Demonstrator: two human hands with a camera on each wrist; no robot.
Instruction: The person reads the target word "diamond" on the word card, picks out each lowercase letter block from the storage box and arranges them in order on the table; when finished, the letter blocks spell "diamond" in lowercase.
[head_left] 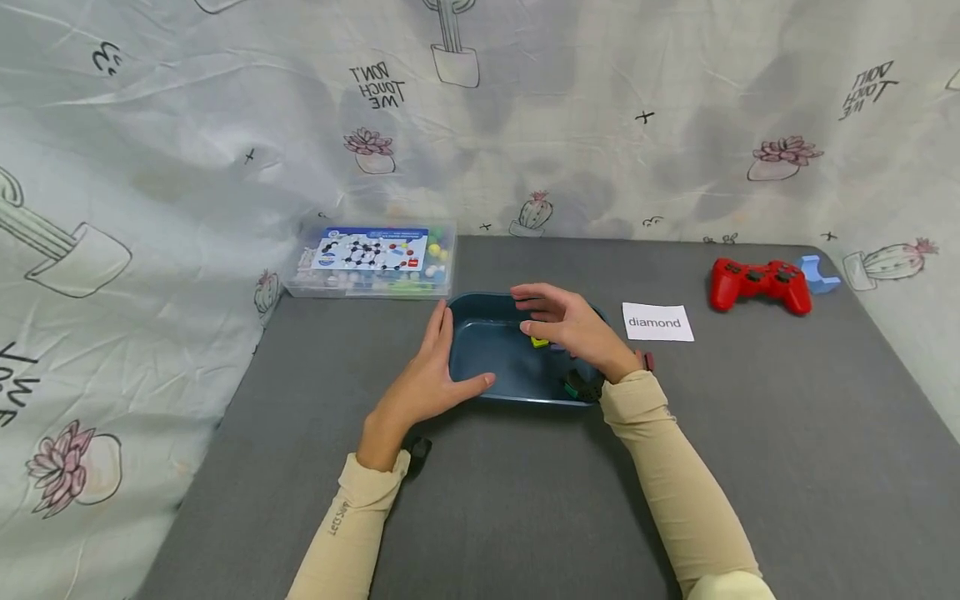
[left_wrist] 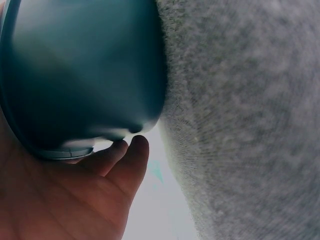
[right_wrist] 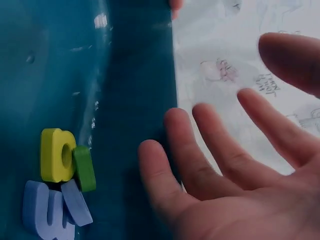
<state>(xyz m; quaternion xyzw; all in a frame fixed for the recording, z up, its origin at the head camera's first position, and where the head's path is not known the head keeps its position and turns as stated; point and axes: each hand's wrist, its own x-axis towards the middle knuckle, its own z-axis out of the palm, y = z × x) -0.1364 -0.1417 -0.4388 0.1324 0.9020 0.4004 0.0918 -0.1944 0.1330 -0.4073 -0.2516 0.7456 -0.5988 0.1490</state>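
Observation:
A dark teal plastic bin (head_left: pixel 498 354) stands on the table in front of me. My left hand (head_left: pixel 420 383) lies along its left end, fingers against the outer wall and thumb stretched over the front rim; the left wrist view puts the fingertips right at the wall. Above the bin's right half hovers my right hand (head_left: pixel 573 329), fingers spread and holding nothing. Inside the bin, in the right wrist view, are a yellow letter piece (right_wrist: pixel 56 155), a green piece (right_wrist: pixel 84 168), a lilac-blue letter piece (right_wrist: pixel 37 210) and a narrow lilac-blue piece (right_wrist: pixel 77 202).
Behind the bin to the left sits a clear box (head_left: pixel 375 260) of molecular model parts. Right of it lie a white card (head_left: pixel 657 322) reading "diamond", a red game controller (head_left: pixel 761 283) and a light blue curved piece (head_left: pixel 817 275). A printed cloth (head_left: pixel 570 117) hangs behind the grey table (head_left: pixel 517 500).

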